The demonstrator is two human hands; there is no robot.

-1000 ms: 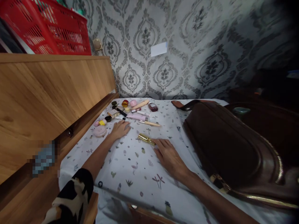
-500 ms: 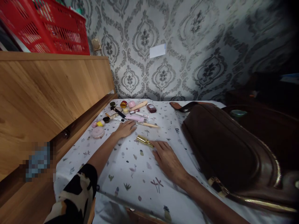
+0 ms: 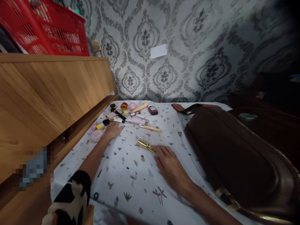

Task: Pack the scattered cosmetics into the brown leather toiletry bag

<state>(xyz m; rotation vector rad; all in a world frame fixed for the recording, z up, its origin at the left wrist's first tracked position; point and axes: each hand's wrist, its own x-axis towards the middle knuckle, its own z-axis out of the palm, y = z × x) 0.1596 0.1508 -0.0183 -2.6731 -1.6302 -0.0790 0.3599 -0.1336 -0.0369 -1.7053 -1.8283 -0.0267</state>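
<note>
I see the right hand [image 3: 171,165] loosely open on the tabletop [image 3: 126,187], fingertips at a gold tube [image 3: 144,145] at its ten o'clock; beyond, the left hand [image 3: 112,130] lies spread, released, a pale pink tube [image 3: 136,120] at its two o'clock.

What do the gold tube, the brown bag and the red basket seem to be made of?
The slim gold tube by the right hand: glossy metal or metallised plastic; its bright highlights suit both.
The large dark brown rounded bag: smooth leather or imitation leather, probably, given its soft sheen.
The red slotted basket: smooth moulded plastic, most likely, given its even colour and regular slots.
</note>
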